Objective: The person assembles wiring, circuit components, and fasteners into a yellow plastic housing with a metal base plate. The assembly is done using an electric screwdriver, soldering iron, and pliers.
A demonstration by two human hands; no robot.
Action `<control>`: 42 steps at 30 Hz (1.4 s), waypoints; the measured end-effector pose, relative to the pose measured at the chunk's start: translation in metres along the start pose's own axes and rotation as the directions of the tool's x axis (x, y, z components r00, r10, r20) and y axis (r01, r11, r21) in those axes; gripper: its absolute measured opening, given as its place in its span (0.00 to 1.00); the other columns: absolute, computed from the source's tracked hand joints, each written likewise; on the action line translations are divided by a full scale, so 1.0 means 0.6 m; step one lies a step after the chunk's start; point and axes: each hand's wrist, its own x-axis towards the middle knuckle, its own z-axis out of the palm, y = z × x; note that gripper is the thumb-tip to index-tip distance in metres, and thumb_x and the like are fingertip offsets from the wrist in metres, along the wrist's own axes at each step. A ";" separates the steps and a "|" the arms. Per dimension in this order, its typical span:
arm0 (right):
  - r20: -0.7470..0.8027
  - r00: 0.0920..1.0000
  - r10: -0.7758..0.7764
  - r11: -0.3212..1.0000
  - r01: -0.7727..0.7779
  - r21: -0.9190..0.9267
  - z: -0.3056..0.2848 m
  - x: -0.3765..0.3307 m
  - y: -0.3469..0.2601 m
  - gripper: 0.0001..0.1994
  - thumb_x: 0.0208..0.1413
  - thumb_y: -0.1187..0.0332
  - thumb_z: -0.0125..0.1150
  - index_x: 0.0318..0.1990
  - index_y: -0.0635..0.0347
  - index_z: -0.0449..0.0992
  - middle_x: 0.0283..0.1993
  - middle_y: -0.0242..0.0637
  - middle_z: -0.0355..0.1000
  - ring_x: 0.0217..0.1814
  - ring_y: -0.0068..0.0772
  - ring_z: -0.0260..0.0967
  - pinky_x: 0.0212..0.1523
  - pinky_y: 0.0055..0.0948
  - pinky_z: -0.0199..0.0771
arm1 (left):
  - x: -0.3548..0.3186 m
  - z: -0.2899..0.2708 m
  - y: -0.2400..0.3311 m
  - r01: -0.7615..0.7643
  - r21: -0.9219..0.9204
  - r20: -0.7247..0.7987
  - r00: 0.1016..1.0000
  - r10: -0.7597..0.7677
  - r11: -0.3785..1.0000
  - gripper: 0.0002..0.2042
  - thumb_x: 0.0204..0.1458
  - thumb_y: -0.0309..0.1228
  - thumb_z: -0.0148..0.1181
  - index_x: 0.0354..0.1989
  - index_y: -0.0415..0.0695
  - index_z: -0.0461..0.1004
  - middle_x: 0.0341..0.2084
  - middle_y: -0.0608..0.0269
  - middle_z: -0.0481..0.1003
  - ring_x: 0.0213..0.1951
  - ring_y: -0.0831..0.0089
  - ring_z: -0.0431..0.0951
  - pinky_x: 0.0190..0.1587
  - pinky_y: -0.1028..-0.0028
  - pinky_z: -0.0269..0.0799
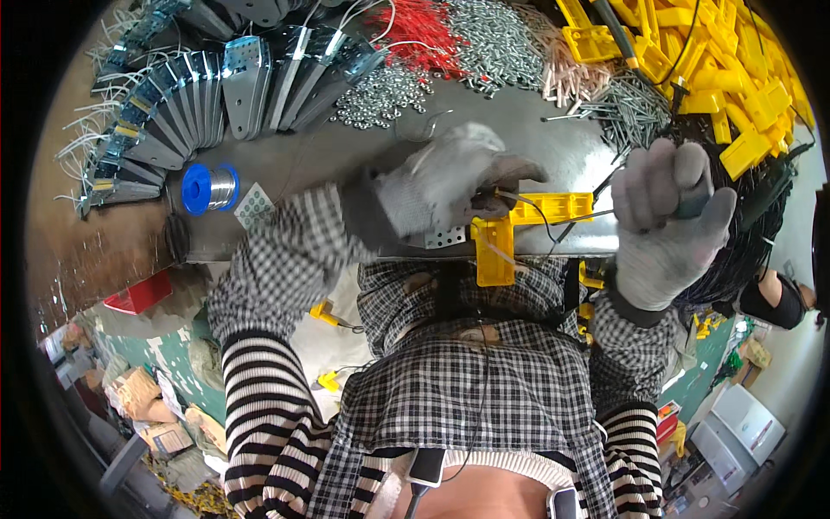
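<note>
My left hand (450, 177), in a grey glove with darker fingertips, is blurred by motion. Its fingers are closed at the upper corner of a yellow plastic housing (494, 255) lying at the bench's front edge, part of it past the edge. A thin dark wire (546, 221) loops across the housing. To its right, my right hand (666, 229), gloved too, is curled round a dark handle; a thin metal shaft (598, 214) points left from it toward the housing, like a screwdriver. A perforated metal plate (445, 237) lies below my left hand.
Grey metal brackets with white wires (186, 99) fill the back left, near a blue solder spool (210, 189). Behind my hands lie piles of nuts (380, 99), red pieces (419, 39), screws (493, 43) and long pins (635, 108). Yellow housings (726, 69) and black cables (735, 251) crowd the right.
</note>
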 end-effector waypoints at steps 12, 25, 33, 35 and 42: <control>0.142 0.969 -0.201 0.980 0.200 0.024 0.015 -0.006 0.100 0.16 0.63 0.58 0.55 0.33 0.65 0.68 0.25 0.36 0.65 0.20 0.19 0.55 0.20 0.19 0.53 | -0.038 0.064 0.054 0.275 0.194 -0.459 0.874 -0.161 0.942 0.20 0.46 0.24 0.61 0.50 0.46 0.72 0.32 0.56 0.76 0.35 0.55 0.77 0.40 0.65 0.73; 0.195 0.966 -0.172 0.985 0.168 0.037 0.000 0.000 0.131 0.14 0.64 0.61 0.52 0.33 0.65 0.69 0.24 0.35 0.64 0.21 0.20 0.56 0.22 0.19 0.53 | -0.044 0.077 0.044 0.368 0.303 -0.429 0.876 -0.220 0.879 0.31 0.38 0.39 0.68 0.55 0.47 0.67 0.34 0.58 0.75 0.38 0.55 0.77 0.39 0.60 0.72; 0.227 0.974 -0.001 0.985 0.041 -0.170 0.016 -0.012 0.123 0.12 0.59 0.63 0.55 0.37 0.65 0.71 0.31 0.34 0.69 0.31 0.20 0.63 0.34 0.21 0.65 | -0.036 0.018 0.083 0.241 0.474 -0.403 0.914 -0.034 0.847 0.23 0.42 0.38 0.69 0.48 0.47 0.73 0.32 0.55 0.75 0.34 0.59 0.78 0.37 0.63 0.76; 0.295 0.955 0.038 0.975 0.028 -0.218 0.007 -0.017 0.130 0.14 0.58 0.61 0.57 0.40 0.65 0.71 0.33 0.35 0.70 0.32 0.21 0.65 0.36 0.21 0.68 | -0.012 -0.005 0.118 0.181 0.475 -0.332 0.943 -0.016 0.861 0.22 0.45 0.39 0.67 0.48 0.46 0.74 0.32 0.55 0.76 0.34 0.60 0.79 0.39 0.63 0.76; 0.127 0.965 -0.230 0.782 0.261 -0.566 0.019 -0.048 0.121 0.14 0.63 0.59 0.49 0.36 0.61 0.70 0.36 0.38 0.70 0.35 0.27 0.68 0.40 0.26 0.71 | 0.056 0.064 0.089 -0.084 -0.389 -0.210 0.978 0.000 0.917 0.17 0.51 0.43 0.62 0.41 0.43 0.77 0.33 0.62 0.76 0.40 0.66 0.77 0.47 0.65 0.72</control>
